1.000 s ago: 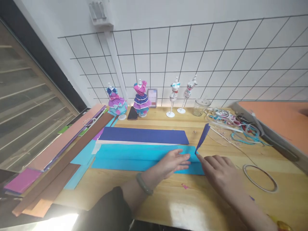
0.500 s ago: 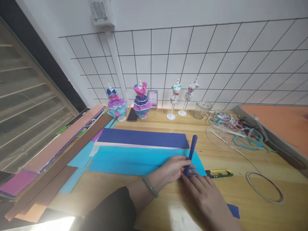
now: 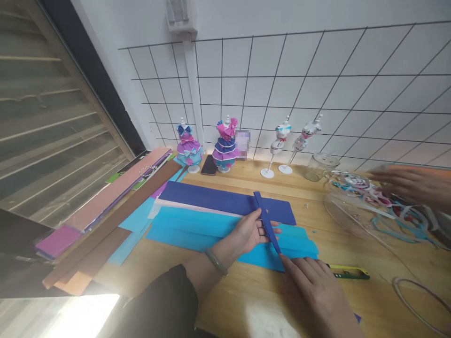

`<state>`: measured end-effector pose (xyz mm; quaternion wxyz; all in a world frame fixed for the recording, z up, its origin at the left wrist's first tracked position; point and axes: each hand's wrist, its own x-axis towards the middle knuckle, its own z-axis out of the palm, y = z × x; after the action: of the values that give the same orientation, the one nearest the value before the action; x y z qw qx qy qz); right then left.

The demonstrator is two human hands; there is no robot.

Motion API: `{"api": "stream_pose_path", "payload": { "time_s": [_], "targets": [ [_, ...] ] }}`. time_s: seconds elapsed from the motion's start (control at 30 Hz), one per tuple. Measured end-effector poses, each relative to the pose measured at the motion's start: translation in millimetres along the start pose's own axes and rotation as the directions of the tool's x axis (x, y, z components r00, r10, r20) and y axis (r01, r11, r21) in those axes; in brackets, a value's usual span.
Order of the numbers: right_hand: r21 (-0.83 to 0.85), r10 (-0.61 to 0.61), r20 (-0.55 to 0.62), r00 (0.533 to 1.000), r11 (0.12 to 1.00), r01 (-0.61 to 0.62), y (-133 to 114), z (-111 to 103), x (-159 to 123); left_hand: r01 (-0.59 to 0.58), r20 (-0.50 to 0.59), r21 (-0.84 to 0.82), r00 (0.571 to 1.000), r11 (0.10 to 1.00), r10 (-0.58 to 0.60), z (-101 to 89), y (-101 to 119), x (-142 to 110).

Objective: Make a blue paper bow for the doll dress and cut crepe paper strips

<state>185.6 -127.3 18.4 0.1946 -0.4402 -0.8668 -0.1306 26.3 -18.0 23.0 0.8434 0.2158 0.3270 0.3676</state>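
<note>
Nearest the desk's near edge, the right hand (image 3: 317, 286) comes in low, its thumb and index finger closed together on the near tip of a narrow dark-blue strip (image 3: 267, 219), the other fingers loosely curled. A blue scrap (image 3: 358, 318) shows beside the right wrist. Towards the desk's right edge lies a thin hoop (image 3: 395, 286), and between it and the right hand a yellow-and-black cutter (image 3: 352, 272).

The left hand (image 3: 248, 232), with a bangle (image 3: 216, 261) at the wrist, is turned partly palm up; its thumb presses the strip against the fingers, which are part-spread behind it. The strip slants above the right end of a cyan sheet (image 3: 190, 225), which lies across the middle of the desk (image 3: 225, 305). Its far end overlaps, in view, a dark-blue sheet (image 3: 211, 199) just beyond the cyan one.

Along the desk's left edge runs a slanting paper stack (image 3: 116, 192) of pink, purple and brown. Towards the far right corner, another person's hand (image 3: 416, 185), blurred, is at a tangle of ribbons (image 3: 352, 182); whether it touches them I cannot tell.

By the far edge, left to right, stand two dressed mannequins (image 3: 225, 148) with a phone (image 3: 209, 165) between them, a blurred card (image 3: 242, 144), two white mannequins (image 3: 281, 136) and a clear jar (image 3: 321, 169). Behind is a wall grid (image 3: 252, 89).
</note>
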Motion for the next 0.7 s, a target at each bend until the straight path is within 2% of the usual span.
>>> {"api": "stream_pose_path", "payload": {
  "time_s": [0.23,0.47,0.7],
  "targets": [
    [0.032,-0.030,-0.055,0.998,0.999,0.032,1,-10,8,-0.139,0.038,-0.039,0.989,0.989,0.141,-4.6,-4,-7],
    [-0.022,-0.112,-0.049,0.992,0.994,0.111,8,-19,7,-0.196,0.075,-0.044,0.977,0.980,0.199,-5.7,-5,-4],
    [0.021,-0.030,-0.082,0.996,0.999,0.032,4,-15,-1,-0.245,0.066,-0.006,0.967,0.970,0.245,-14.0,-3,4]
  ]
}}
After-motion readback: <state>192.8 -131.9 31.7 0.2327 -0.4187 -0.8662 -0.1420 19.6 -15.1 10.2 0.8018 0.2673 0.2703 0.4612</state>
